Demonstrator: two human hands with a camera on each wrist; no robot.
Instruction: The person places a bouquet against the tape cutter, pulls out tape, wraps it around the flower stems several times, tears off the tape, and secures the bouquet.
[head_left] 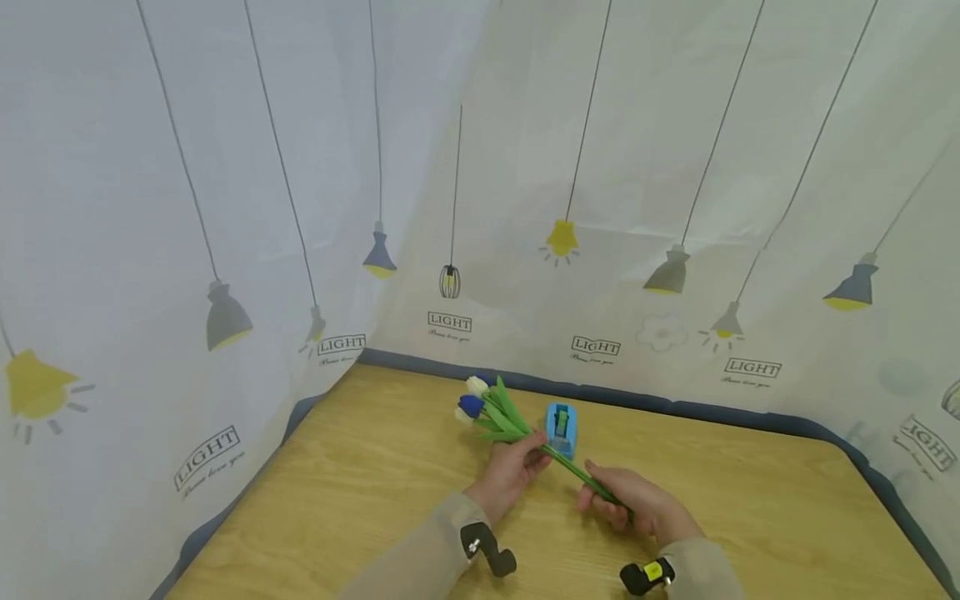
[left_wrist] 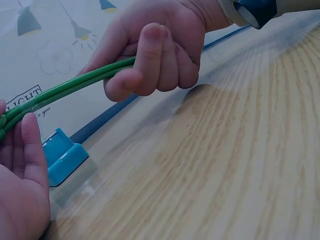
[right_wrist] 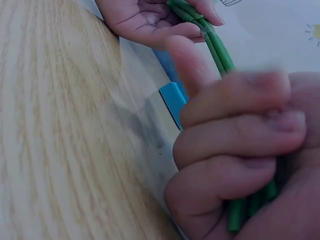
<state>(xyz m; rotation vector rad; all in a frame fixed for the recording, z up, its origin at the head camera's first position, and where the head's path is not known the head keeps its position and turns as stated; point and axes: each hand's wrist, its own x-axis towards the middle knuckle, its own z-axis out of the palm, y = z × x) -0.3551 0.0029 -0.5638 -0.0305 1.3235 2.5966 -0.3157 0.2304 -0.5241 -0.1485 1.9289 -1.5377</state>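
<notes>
A bunch of artificial tulips with blue and white heads and green leaves points to the upper left in the head view. My left hand pinches the stems just below the leaves. Farther down, my right hand grips the lower stems, its fingers curled round them in the right wrist view, where the green stem ends stick out below. A bit of clear film seems to lie on the stems by the left fingers. Just behind the stems stands a blue tape dispenser, touching neither hand as far as I can tell.
The wooden table carries the dispenser near its back part. White cloth printed with lamps hangs behind and at the left, with a dark blue band along the table's back edge.
</notes>
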